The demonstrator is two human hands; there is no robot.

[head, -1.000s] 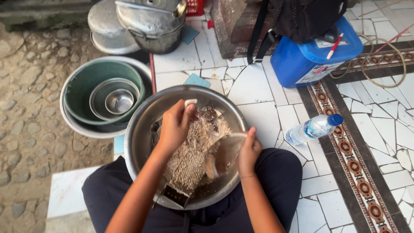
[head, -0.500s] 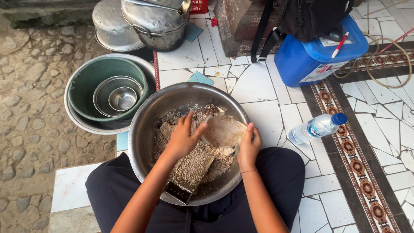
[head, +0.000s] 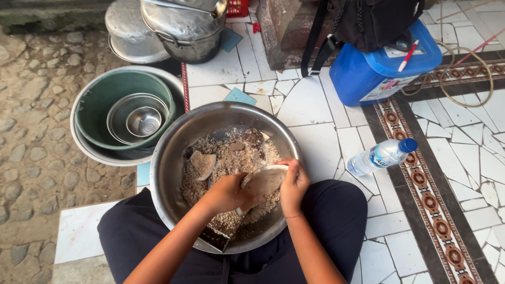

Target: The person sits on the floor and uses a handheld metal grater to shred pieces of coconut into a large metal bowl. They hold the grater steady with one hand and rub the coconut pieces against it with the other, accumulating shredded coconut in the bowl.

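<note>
At the left of the frame a green basin (head: 100, 113) sits inside a wider pale one, with small steel bowls (head: 139, 118) nested in it; above them stand two metal pots (head: 184, 26). In the lower middle a big steel bowl (head: 173, 158) rests on the person's lap, holding grated coconut (head: 231, 158), a spare shell-like piece (head: 202, 164) at its left side and a flat metal grater (head: 215, 236) slanting toward its near rim. The left hand (head: 223, 193) is closed over the left edge of a curved coconut piece (head: 263, 181), and the right hand (head: 294, 184) clasps its right edge, so both hold it just above the grater in the centre of the bowl. The piece looks stiff, light and probably damp and slick on its white face, so it is best held by the rims with fingers clear of the grater's teeth. To the right, on the mosaic tile floor (head: 321, 110), a plastic water bottle (head: 381, 156) lies on its side; upper right stands a blue jerrycan (head: 379, 68)
</note>
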